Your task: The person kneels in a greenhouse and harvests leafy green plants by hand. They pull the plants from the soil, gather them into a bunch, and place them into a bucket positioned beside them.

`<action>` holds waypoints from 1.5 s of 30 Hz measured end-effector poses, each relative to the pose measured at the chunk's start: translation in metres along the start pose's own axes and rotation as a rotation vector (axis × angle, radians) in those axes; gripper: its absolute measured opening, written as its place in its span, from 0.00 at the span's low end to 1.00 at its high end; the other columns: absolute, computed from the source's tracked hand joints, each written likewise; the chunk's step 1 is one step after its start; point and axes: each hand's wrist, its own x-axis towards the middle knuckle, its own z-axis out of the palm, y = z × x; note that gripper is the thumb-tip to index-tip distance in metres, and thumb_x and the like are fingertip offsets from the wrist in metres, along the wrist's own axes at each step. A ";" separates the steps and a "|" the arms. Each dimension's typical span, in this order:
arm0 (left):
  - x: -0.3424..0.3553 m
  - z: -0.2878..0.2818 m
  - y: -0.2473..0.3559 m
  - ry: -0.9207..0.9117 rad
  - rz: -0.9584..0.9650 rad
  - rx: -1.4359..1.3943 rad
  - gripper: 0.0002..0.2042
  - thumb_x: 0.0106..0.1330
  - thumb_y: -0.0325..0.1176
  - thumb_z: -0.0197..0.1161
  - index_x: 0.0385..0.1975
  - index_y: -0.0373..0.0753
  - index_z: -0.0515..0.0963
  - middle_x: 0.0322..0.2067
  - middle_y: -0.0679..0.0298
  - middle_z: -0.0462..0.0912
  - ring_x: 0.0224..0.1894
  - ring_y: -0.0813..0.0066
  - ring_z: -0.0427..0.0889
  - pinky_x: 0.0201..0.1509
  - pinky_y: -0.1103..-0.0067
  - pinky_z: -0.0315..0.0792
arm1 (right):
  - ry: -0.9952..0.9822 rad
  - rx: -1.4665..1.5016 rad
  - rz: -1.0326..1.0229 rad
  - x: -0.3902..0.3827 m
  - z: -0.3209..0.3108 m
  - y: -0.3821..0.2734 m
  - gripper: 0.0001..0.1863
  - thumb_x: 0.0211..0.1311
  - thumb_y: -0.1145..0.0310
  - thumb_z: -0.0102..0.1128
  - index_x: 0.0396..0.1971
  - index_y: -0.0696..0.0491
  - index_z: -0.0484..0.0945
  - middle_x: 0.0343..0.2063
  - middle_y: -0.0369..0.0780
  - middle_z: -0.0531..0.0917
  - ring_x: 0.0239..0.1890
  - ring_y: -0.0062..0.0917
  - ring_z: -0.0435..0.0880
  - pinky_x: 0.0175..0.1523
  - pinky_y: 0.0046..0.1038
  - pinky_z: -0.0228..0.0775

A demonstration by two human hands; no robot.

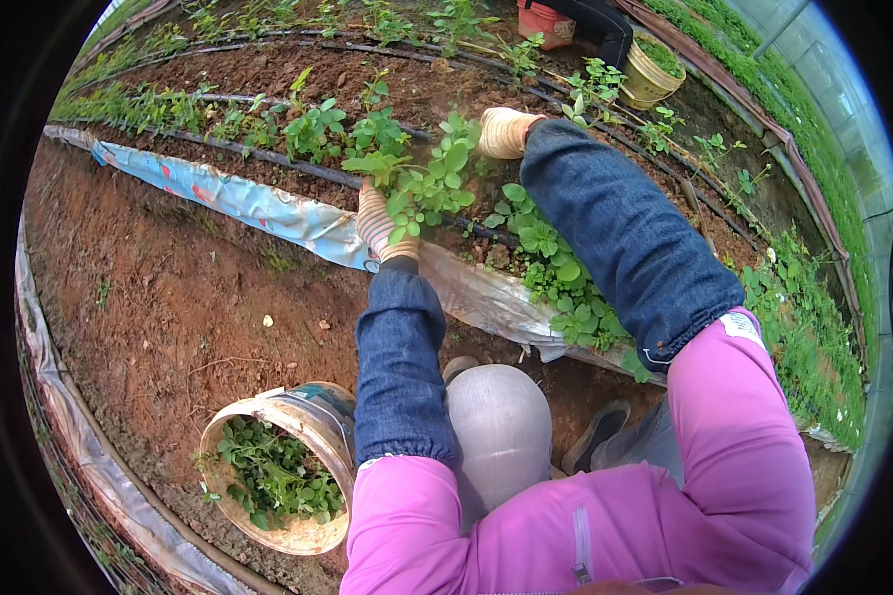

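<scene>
My left hand (385,223), in a striped knit glove below a denim sleeve, is closed on a leafy plant (429,188) at the edge of the raised bed, its fingertips partly hidden by leaves. My right hand (504,132), also gloved, is curled at the plant's upper right; what its fingers hold is hidden. More leafy plants (313,129) grow along black hoses (248,147) in red-brown soil. Low green growth (556,268) lies between my arms.
Blue and whitish sheeting (228,195) edges the bed. A tilted bucket of cuttings (278,476) sits on the dirt path (169,327) at lower left. At top, another person's dark-clad leg (605,35) is beside a red bucket (546,22) and a yellowish bucket (650,79).
</scene>
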 end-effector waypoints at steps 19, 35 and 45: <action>0.000 0.002 0.005 -0.055 -0.146 -0.215 0.26 0.56 0.24 0.66 0.56 0.34 0.68 0.44 0.61 0.80 0.40 0.76 0.77 0.44 0.82 0.74 | 0.060 -0.002 -0.102 -0.025 -0.027 -0.044 0.20 0.54 0.57 0.59 0.38 0.57 0.82 0.38 0.48 0.84 0.45 0.41 0.83 0.48 0.35 0.74; 0.001 0.008 0.018 0.021 -0.270 -0.392 0.15 0.70 0.38 0.53 0.49 0.34 0.73 0.40 0.61 0.78 0.38 0.72 0.77 0.43 0.77 0.74 | -0.088 -0.178 -0.052 -0.042 0.012 -0.026 0.16 0.49 0.63 0.62 0.38 0.52 0.84 0.37 0.44 0.86 0.41 0.38 0.84 0.45 0.34 0.75; -0.011 0.005 0.018 -0.097 0.286 0.663 0.23 0.62 0.17 0.56 0.59 0.32 0.66 0.47 0.64 0.80 0.43 0.78 0.79 0.48 0.82 0.75 | 0.012 -0.022 0.061 -0.003 -0.012 -0.001 0.22 0.56 0.54 0.57 0.37 0.60 0.83 0.38 0.49 0.84 0.42 0.40 0.83 0.49 0.34 0.74</action>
